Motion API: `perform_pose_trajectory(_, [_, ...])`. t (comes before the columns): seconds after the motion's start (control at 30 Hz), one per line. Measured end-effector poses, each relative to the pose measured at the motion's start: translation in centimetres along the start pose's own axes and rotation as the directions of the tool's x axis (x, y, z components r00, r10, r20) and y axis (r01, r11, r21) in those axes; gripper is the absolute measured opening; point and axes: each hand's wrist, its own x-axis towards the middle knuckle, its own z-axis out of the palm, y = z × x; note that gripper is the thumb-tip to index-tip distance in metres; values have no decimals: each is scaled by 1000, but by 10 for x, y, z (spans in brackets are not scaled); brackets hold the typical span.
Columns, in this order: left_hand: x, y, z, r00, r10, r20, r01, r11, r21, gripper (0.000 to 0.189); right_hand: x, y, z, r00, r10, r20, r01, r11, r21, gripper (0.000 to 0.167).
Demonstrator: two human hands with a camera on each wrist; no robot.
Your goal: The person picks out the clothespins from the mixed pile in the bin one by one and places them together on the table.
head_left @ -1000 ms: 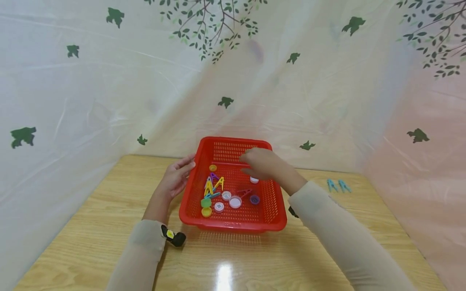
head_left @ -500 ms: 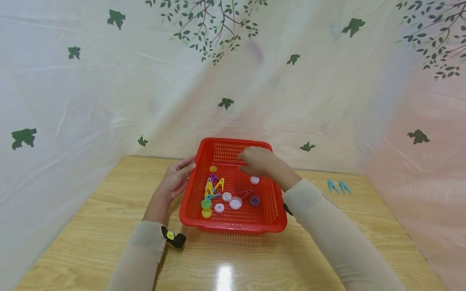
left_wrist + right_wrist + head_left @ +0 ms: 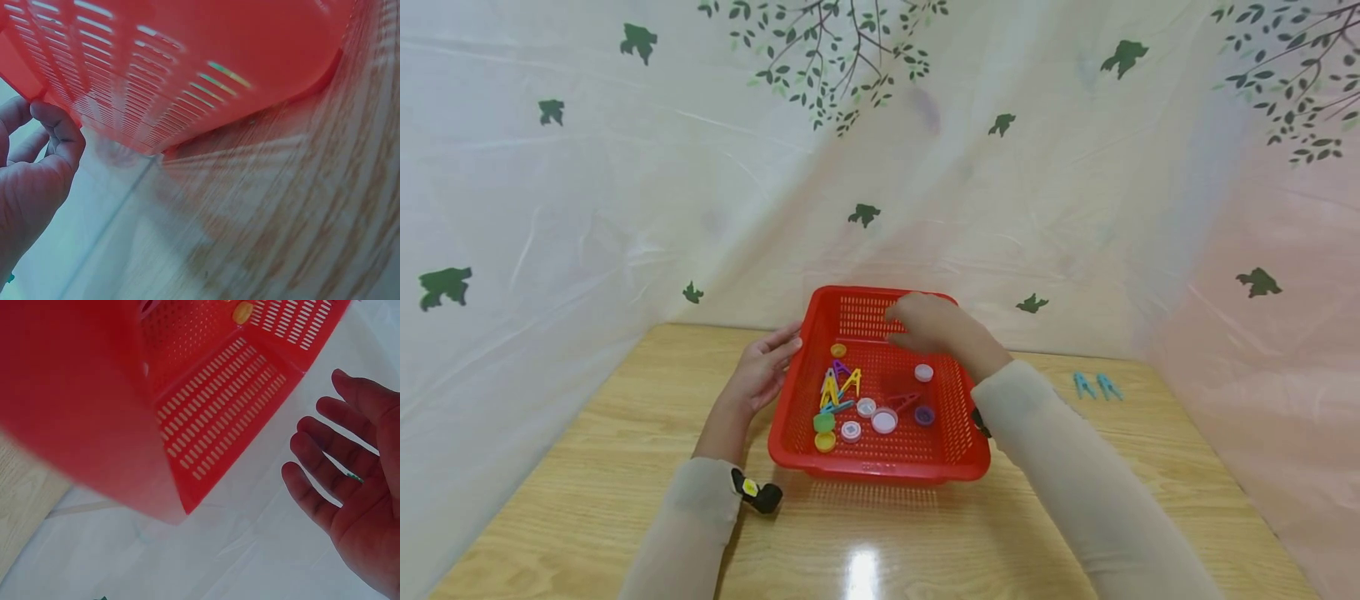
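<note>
A red plastic basket (image 3: 880, 468) stands on the table, tilted toward me. My left hand (image 3: 758, 373) pinches its left rim between thumb and fingers, as the left wrist view shows at the hand (image 3: 44, 156). Over the basket's back right part hovers my right hand (image 3: 928, 323); in the right wrist view the hand (image 3: 356, 469) has spread, relaxed fingers and holds nothing. Inside the basket lie yellow clothespins (image 3: 829, 390), a purple clothespin (image 3: 841, 367), a red clothespin (image 3: 904, 400), a white bottle cap (image 3: 923, 372), a purple cap (image 3: 924, 415), a green cap (image 3: 823, 422) and several other caps.
Two blue clothespins (image 3: 1096, 386) lie on the wooden table (image 3: 587, 467) to the right of the basket. Behind the table hangs a pale sheet (image 3: 760, 233) printed with green birds and branches.
My right hand has shifted slightly back and to the left, so the white cap below it shows fully. The left hand keeps its place on the rim.
</note>
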Motion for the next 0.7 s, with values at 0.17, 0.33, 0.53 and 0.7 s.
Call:
perform_pose_trajectory(0.17, [1,0,1,1000,-4,7,4,1000,-4,54,5,-5,0,1000,-8,4,8,999,36,43])
perform_pose_trajectory(0.33, [-1,1,2,1000,-7,1,7,1000,-10,54,9,-13,2,1000,-1,6,0,996,90,46])
perform_pose_trajectory(0.53, [-2,2,2,1000,-8,-4,8,1000,-18,55,15,-18,12,1000,4,12,-6,988,157,44])
perform_pose_trajectory(0.7, [-2,2,2,1000,-21,-10,21,1000,-22,56,20,-19,22,1000,1,14,-4,983,186,41])
